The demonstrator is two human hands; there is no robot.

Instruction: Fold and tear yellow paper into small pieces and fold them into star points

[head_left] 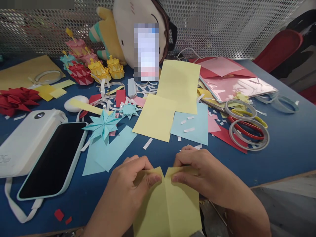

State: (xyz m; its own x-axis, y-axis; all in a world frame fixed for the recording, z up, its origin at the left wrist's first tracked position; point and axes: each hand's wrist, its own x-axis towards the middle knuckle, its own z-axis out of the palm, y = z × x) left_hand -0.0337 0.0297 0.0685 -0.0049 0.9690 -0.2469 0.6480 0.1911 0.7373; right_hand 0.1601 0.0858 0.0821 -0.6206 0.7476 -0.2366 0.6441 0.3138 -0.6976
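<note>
A pale yellow sheet of paper [170,205] lies at the near edge of the blue table [283,144], creased down its middle with its top corners folded in. My left hand [128,187] pinches the left folded corner, thumb pressing the paper by the centre crease. My right hand [204,179] pinches the right folded corner the same way. Both thumbs nearly meet at the crease.
Beyond the hands lie yellow sheets [170,98], light blue paper [191,123], a blue folded star [105,126] and paper scraps. A phone [53,158] and white power bank [27,138] sit left. Scissors [237,113] and tape rolls [249,131] sit right. Paper models [98,67] and a plush toy [128,29] stand behind.
</note>
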